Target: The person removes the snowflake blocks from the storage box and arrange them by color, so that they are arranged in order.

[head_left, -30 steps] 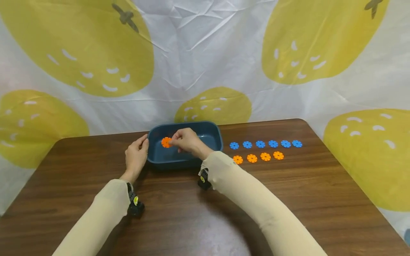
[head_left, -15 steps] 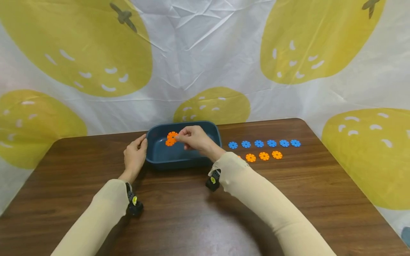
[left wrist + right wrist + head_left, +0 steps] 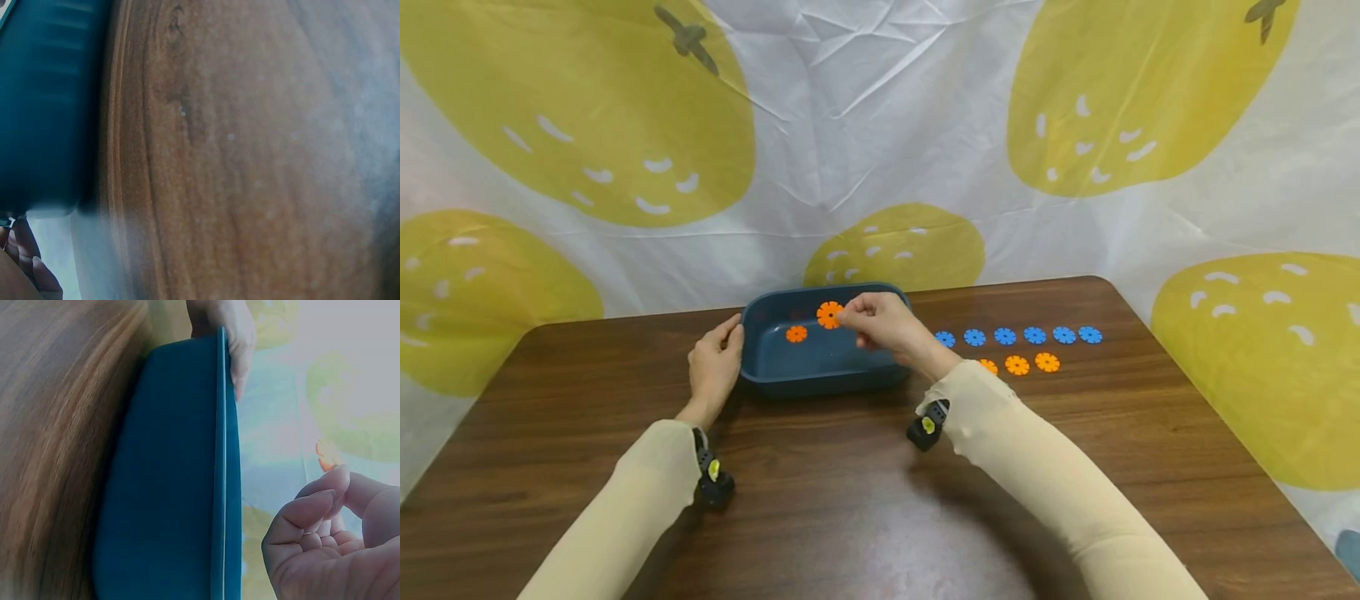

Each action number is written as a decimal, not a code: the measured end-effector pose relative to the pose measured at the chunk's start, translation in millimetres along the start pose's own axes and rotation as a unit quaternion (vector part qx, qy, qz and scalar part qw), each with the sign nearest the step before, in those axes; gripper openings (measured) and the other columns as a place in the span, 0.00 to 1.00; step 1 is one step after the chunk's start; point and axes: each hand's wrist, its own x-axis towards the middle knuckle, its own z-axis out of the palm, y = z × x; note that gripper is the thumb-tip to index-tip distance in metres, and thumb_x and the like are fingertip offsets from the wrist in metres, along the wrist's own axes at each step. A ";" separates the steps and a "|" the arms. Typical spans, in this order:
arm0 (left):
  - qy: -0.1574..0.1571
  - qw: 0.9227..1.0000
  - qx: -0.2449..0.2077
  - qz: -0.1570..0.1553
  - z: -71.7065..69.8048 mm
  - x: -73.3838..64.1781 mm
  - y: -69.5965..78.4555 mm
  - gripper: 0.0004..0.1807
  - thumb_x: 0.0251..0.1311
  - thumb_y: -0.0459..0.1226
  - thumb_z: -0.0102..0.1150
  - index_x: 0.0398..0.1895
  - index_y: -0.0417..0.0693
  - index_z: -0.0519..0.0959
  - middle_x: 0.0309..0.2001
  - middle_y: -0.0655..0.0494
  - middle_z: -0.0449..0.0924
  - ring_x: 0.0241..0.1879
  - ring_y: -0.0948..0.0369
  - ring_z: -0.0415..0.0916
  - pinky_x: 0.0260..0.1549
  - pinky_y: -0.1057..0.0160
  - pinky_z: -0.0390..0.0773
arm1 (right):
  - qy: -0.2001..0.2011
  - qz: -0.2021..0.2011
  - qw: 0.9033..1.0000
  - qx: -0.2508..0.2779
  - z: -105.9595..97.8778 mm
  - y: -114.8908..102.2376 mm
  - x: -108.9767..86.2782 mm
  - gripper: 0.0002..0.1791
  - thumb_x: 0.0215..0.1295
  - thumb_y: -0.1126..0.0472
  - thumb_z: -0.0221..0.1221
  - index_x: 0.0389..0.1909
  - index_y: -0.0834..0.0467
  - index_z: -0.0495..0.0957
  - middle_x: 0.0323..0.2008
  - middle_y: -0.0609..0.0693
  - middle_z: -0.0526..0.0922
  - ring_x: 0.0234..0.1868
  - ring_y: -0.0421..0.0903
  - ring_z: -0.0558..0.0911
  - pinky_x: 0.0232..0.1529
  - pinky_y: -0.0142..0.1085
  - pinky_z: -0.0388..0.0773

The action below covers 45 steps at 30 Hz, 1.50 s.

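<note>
A dark blue plastic bin (image 3: 820, 387) stands at the table's back. At its left end my left hand (image 3: 715, 362) holds the rim; in the right wrist view one finger of that hand (image 3: 234, 337) reaches over the edge. Over the bin my right hand (image 3: 891, 327) pinches an orange notched disc (image 3: 829, 315) between thumb and fingertips. In the right wrist view that disc is mostly hidden behind the fingers. A second orange disc (image 3: 796, 334) lies inside the bin, left of the held one.
Right of the bin, several blue notched discs (image 3: 1004, 337) lie in a row on the wooden table (image 3: 820, 500). Nearer me is a row of orange discs (image 3: 1017, 365), partly covered by my right forearm. A fruit-print cloth (image 3: 880, 167) hangs behind the table.
My right hand has moved up and to the right with the pinched orange disc, away from the one lying in the bin. My left hand has stayed at the bin's left end.
</note>
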 end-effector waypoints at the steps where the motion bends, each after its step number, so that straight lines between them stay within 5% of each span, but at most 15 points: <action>1: 0.000 1.000 0.001 -0.001 -0.2 -0.1 0.0 0.23 0.70 0.46 0.43 0.63 0.47 0.72 0.56 0.41 0.76 0.54 0.47 0.73 0.52 0.47 0.70 | 0.001 0.000 1.000 0.000 -2.0 0.4 -1.3 0.09 0.67 0.59 0.56 0.39 0.63 0.77 0.19 0.49 0.73 0.18 0.41 0.72 0.27 0.32 0.73; 45: 0.000 1.000 0.004 -0.006 -0.1 0.7 -0.2 0.23 0.70 0.46 0.44 0.63 0.49 0.72 0.56 0.43 0.76 0.54 0.47 0.73 0.51 0.46 0.70 | 0.053 0.036 0.998 0.005 -87.5 34.3 -45.6 0.16 0.70 0.56 0.52 0.45 0.68 0.71 0.19 0.44 0.71 0.18 0.37 0.70 0.23 0.28 0.69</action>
